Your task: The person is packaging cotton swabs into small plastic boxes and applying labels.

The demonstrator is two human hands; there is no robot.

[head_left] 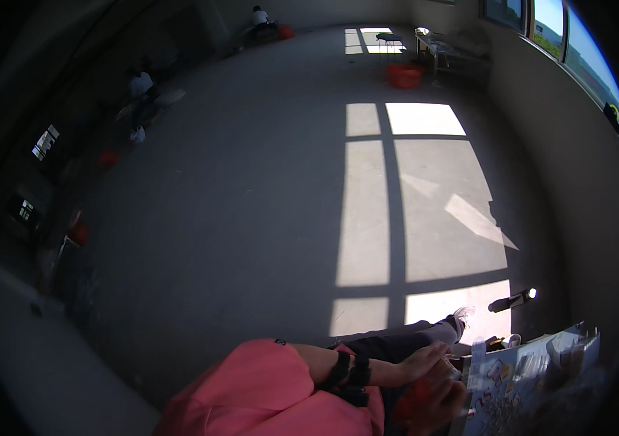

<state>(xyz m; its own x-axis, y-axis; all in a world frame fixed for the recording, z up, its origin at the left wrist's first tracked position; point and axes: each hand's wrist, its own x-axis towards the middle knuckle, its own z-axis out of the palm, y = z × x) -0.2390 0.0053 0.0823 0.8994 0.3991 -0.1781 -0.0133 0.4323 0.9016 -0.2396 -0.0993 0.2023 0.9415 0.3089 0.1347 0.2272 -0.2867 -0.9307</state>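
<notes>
I see the left hand (pixel 423 362) and right hand (pixel 446 401) close together beside the table (pixel 485 384), apparently mid-handling. Their grip I can't tell; next likely needs steadiness

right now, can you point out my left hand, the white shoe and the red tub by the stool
Left hand (pixel 423 362): head view, back of hand.
White shoe (pixel 463 315): head view, upper part.
Red tub (pixel 404 78): head view, outer wall.

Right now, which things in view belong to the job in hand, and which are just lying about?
Likely the job's:
small loose pieces
worktable beside left hand and right hand

Likely lying about:
red tub near far table
dark stool
</notes>
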